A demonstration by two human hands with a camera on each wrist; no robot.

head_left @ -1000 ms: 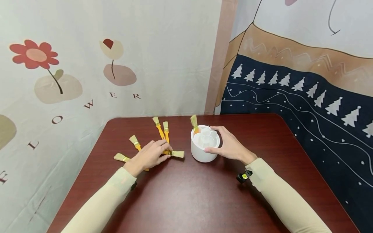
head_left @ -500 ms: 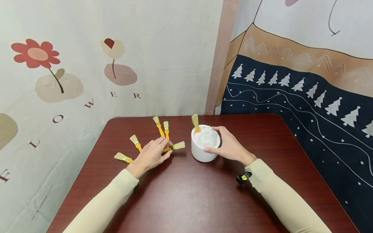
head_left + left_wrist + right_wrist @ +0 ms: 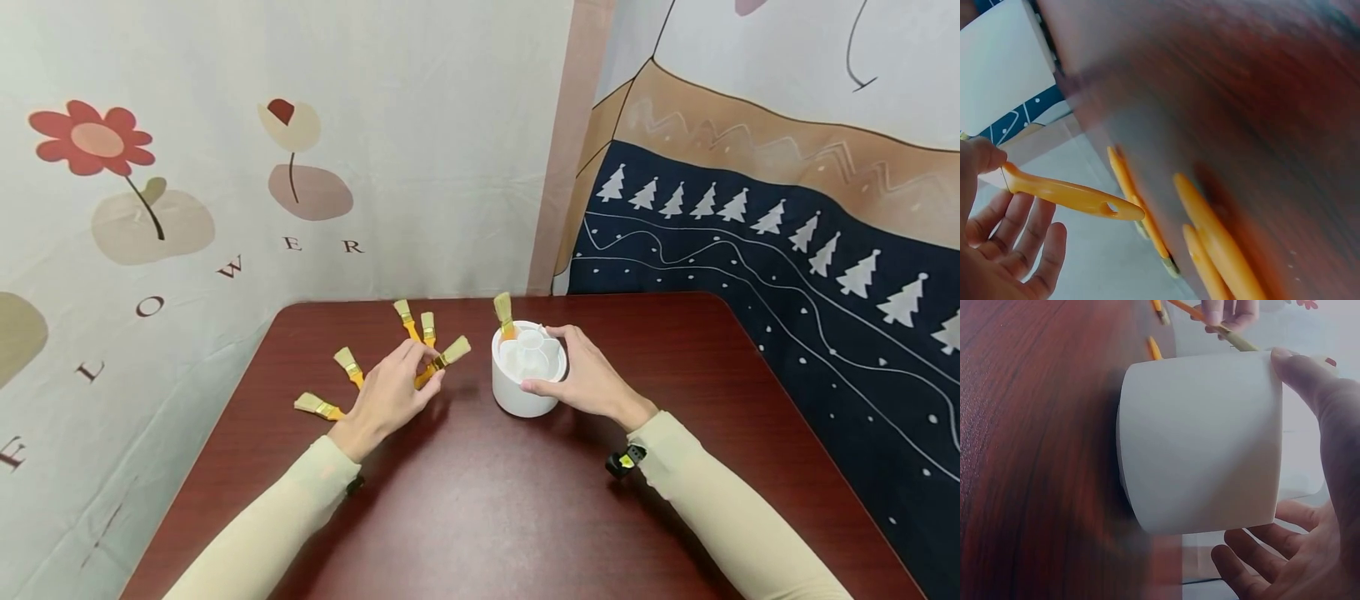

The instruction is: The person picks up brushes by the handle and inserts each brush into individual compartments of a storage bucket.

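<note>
My left hand (image 3: pixel 387 388) pinches a flat paintbrush (image 3: pixel 454 350) near its metal band, thumb on one side and fingers on the other. Its yellow handle (image 3: pixel 1075 192) hangs clear of the table in the left wrist view, while the pale bristles point up and right. My right hand (image 3: pixel 594 377) grips a round white holder (image 3: pixel 521 398) by its rim, thumb at the front and fingers round the far side. The holder stands upright, its inside divided into rounded compartments. One paintbrush (image 3: pixel 503 312) stands in the back-left compartment, bristles up.
To the left lie more yellow-handled brushes: two at the back, including one brush (image 3: pixel 403 315) beside a shorter-looking brush (image 3: pixel 427 327), then a brush (image 3: pixel 347 363) and a brush (image 3: pixel 318 406) nearer the left edge. Printed fabric (image 3: pixel 450 150) hangs behind the dark red table (image 3: pixel 480 517).
My left hand has lifted the paintbrush off the table and tilted its bristles upward, moving slightly away from me. The right hand and the holder have stayed in place.
</note>
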